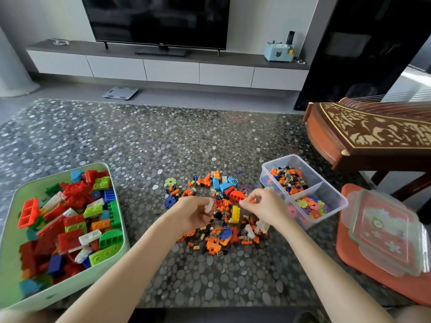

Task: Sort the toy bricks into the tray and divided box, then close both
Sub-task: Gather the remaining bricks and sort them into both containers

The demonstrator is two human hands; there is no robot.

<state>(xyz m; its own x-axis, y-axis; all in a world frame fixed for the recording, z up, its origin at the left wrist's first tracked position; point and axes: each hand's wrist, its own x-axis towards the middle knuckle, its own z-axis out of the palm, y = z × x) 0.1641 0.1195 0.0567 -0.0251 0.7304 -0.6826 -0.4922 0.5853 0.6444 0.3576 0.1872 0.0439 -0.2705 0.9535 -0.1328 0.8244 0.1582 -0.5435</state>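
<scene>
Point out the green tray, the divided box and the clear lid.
green tray (11,220), head view, bare left wall.
divided box (307,188), head view, middle divider.
clear lid (387,231), head view, centre panel.

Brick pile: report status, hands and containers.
Left hand holds white brick. Right hand pinching in pile, piece unclear. Tray, divided box both open. Nothing blocking.

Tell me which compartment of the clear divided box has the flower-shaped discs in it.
The nearer compartment, beside the right hand, holds the flat flower discs; the farther compartment holds tiny orange and dark bricks.
</scene>
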